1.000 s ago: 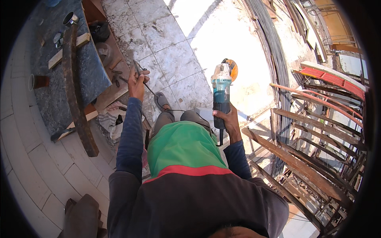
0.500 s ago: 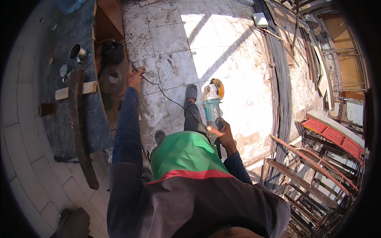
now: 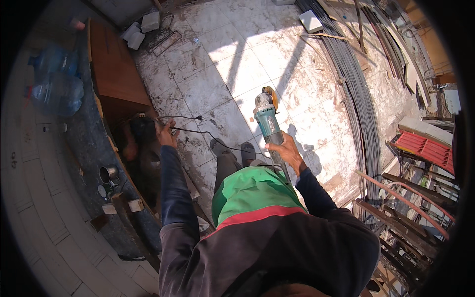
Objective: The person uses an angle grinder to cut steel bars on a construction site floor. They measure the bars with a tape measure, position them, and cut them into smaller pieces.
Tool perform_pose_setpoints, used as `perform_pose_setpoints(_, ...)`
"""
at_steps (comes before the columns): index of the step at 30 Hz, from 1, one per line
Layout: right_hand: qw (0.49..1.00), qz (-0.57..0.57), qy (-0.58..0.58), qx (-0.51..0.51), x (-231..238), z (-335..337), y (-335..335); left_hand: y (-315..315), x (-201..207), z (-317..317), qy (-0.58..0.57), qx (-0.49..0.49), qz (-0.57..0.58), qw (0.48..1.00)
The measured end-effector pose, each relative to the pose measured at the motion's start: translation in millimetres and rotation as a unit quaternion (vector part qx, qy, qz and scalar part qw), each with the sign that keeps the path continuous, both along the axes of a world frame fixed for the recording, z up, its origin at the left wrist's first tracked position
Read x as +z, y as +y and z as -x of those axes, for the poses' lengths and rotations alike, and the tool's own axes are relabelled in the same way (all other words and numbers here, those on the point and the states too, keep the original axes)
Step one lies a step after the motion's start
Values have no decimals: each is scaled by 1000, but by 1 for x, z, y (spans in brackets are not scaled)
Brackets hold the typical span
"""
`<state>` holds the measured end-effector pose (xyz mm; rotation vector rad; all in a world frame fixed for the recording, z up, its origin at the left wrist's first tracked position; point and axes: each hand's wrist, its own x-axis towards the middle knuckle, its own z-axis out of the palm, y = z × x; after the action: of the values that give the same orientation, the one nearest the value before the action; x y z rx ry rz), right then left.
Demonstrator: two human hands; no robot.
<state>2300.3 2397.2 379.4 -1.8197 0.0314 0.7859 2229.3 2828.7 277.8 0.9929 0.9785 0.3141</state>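
The person's right hand [image 3: 284, 149] grips the rear body of a teal and black angle grinder [image 3: 268, 121], held in front of the body above a sunlit tiled floor [image 3: 302, 81], its yellow guard [image 3: 271, 96] at the far end. The left hand [image 3: 166, 133] closes around a black cord [image 3: 210, 137]; a plug [image 3: 199, 118] sticks out to its right. Left of that hand stands a dark table [image 3: 94, 148] bearing a metal cup [image 3: 108, 173] and large blue bottles [image 3: 64, 94].
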Motion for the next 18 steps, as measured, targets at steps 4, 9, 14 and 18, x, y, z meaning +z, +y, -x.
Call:
perform_pose_setpoints(4,998,-33,9,-59,-8,-51,27,78,-38,-79,-56,-58,35,996)
perform_pose_setpoints(9,985,7,42,-169,-16,-100,58,89,-18,-200,-28,-68,-14,997)
perform_pose_setpoints(14,971,8,-60,-233,-13,-154,97,142,-41,-297,51,-132,-10,990)
perform_pose_setpoints(18,969,71,-91,-218,-3,-213,131,165,-37,-346,135,-134,-121,974)
